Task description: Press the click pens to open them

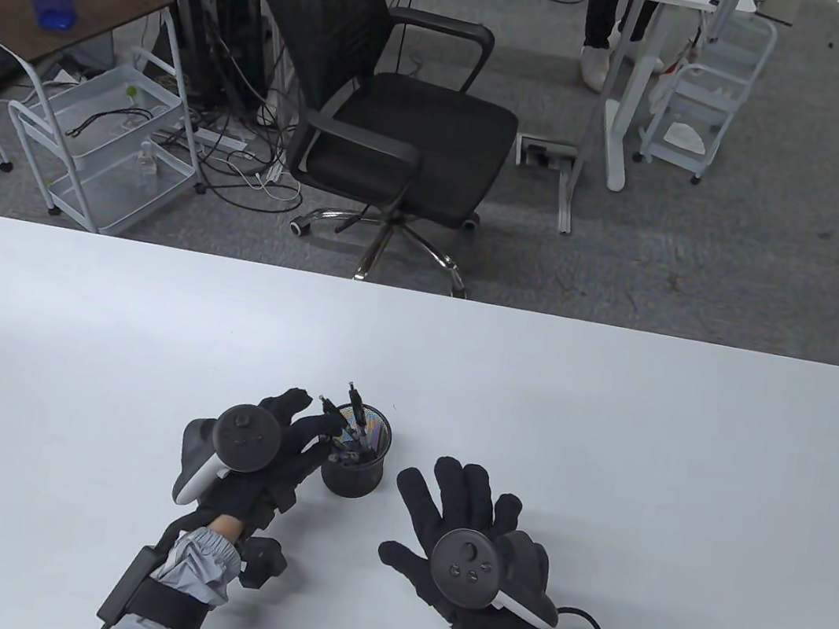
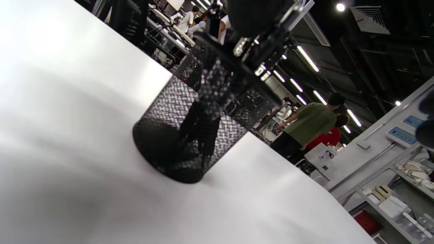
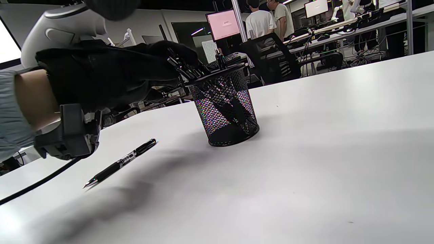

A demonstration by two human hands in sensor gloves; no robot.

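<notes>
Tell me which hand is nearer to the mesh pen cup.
Left. The left hand reaches the pens at the mesh pen cup rim. The right hand lies flat on the table, apart from the cup.

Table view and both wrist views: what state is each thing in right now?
Mesh pen cup: upright on the table, pens standing in it.
Pens in the cup: leaning, tops above the rim.
Loose pen: lying flat on the table, tip out.
Left hand: fingers at the pen tops.
Right hand: spread flat, holding nothing.
</notes>
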